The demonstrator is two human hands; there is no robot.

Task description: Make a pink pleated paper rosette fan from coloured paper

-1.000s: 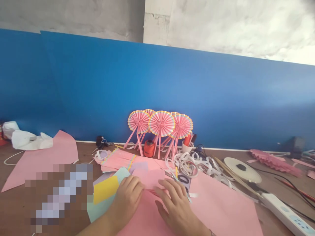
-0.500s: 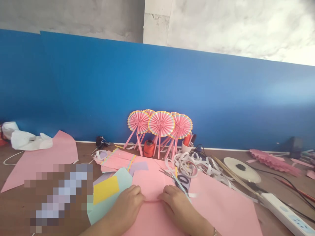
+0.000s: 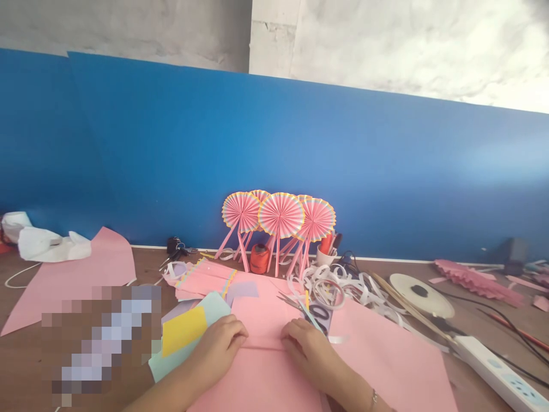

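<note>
A pink sheet of paper [image 3: 263, 380] lies in front of me, with a narrow crosswise fold running between my hands. My left hand [image 3: 221, 346] is closed at the left end of this fold, its thumb and fingers pinching the paper. At the right end, my right hand [image 3: 311, 355] has its fingers curled down onto the same fold. Black-handled scissors [image 3: 318, 315] lie just beyond my right hand. Left of my left hand, a yellow paper piece [image 3: 184, 331] rests on light blue paper [image 3: 217, 309].
Round pleated pink fans [image 3: 281, 215] stand against the blue panel [image 3: 171, 154]. White ribbon curls [image 3: 338, 286] heap behind the scissors. On the right are a pale round lid [image 3: 412, 294] and a power strip [image 3: 497, 366]. Another pink sheet [image 3: 390, 349] lies beside my right hand.
My hands have moved apart along the fold, the left one outward to the left and the right one slightly right. The pink sheet's fold shows more between them.
</note>
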